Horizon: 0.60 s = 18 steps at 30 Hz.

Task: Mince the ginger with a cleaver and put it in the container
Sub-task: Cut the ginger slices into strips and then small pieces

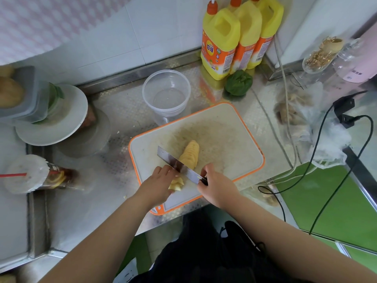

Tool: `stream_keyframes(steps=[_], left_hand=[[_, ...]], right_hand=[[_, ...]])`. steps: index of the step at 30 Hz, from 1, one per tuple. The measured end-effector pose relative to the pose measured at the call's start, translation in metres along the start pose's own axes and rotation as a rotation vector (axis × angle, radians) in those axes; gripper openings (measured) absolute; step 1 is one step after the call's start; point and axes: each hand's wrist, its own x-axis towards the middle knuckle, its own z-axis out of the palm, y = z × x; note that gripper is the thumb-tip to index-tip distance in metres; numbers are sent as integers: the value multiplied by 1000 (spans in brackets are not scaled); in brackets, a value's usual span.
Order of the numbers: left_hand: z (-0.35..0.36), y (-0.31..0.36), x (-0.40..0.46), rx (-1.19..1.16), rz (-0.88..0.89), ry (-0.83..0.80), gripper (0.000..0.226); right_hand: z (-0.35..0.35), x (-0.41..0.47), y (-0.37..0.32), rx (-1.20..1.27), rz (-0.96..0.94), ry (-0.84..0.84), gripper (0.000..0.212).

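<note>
Right hand (216, 184) is wrapped around the cleaver (179, 167) handle, blade edge down across the ginger (190, 155) on the cutting board (224, 139). Left hand (158, 185) has curled fingers holding down the uncut end, with a fan of slices past the blade. The clear container (166, 94) sits just behind the board.

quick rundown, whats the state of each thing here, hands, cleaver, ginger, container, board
left hand: holds the uncut ginger piece on the board
right hand: grips the cleaver handle
cleaver: blade across the ginger
ginger slices: fanned in a row, not minced
container: upright, lidless, empty
cutting board: flat on the counter
</note>
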Motion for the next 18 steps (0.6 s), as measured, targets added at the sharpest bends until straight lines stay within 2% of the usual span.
stream_keyframes(steps=[10,18], left_hand=[[15,15,-15,-143,-190,56,40],[15,22,-10,-254,-302,55,39]], right_hand=[[8,10,0,-66,7,-75,20],[6,18,7,-73,74,71,9]])
